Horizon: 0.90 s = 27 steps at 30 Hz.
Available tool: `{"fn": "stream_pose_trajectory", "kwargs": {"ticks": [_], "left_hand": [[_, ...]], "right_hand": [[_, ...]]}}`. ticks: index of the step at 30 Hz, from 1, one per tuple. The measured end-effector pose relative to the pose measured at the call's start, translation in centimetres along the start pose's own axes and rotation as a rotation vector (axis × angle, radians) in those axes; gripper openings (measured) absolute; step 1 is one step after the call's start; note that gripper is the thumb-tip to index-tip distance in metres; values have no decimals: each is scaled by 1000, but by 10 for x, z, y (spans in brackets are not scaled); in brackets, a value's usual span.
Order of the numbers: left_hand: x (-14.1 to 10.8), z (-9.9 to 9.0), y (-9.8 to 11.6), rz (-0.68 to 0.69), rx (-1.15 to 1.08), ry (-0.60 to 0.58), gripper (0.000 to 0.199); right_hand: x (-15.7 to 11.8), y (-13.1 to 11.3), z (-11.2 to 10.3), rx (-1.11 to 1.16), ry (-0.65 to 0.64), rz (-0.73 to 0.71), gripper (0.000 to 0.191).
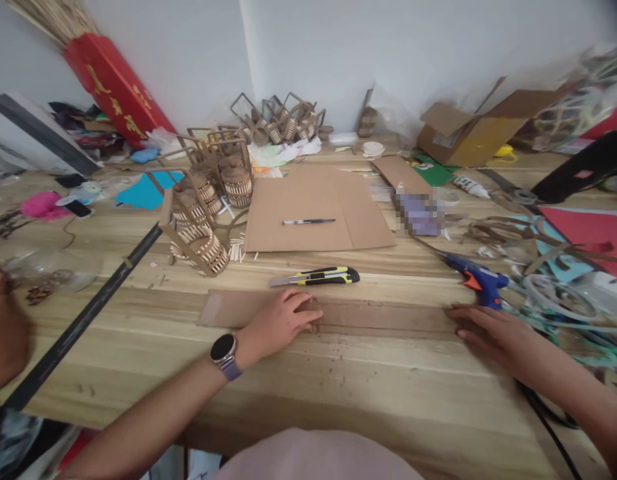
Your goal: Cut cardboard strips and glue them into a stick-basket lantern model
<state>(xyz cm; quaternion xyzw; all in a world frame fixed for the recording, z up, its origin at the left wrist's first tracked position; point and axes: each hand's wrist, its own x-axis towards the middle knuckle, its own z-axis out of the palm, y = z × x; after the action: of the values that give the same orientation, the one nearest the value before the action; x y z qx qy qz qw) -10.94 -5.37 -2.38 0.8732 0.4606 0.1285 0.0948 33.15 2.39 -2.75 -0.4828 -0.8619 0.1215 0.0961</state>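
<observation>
A long, narrow cardboard strip [383,319] lies flat across the table in front of me. My left hand [281,320], with a watch on its wrist, rests on the strip left of its middle. Its thumb and fingers curl around a small brown piece [311,308], partly hidden by them. At the strip's right end lies my right hand [493,330], fingers stretched out and holding nothing. Just beyond the strip is a yellow and black utility knife [323,275] with its blade out. A blue hot glue gun [478,279] sits beyond my right hand.
Behind the knife, a cardboard sheet [308,193] carries a pen [308,221]. Several small slatted baskets [201,250] stand left of it. A long black bar [88,313] slants across the left side, near another person's hand [6,333]. Tubing coils [563,297] crowd the right.
</observation>
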Motion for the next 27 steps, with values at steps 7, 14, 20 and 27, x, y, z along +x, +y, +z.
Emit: {"fn": "stream_pose_trajectory", "kwargs": {"ticks": [7,14,20,27], "left_hand": [[-5,5,0,3,65,52,34],[-13,4,5,-12,78,128,24],[-16,5,-1,38,55,148,24],[-20,7,-10,49,-5,129,29]], "right_hand": [[-1,12,9,-67,126,-95,36],[-6,13,13,-84,132,-61,40],[-3,0,7,-62,99,-23,41],[-4,-16,-7,-34,16,24,40]]}}
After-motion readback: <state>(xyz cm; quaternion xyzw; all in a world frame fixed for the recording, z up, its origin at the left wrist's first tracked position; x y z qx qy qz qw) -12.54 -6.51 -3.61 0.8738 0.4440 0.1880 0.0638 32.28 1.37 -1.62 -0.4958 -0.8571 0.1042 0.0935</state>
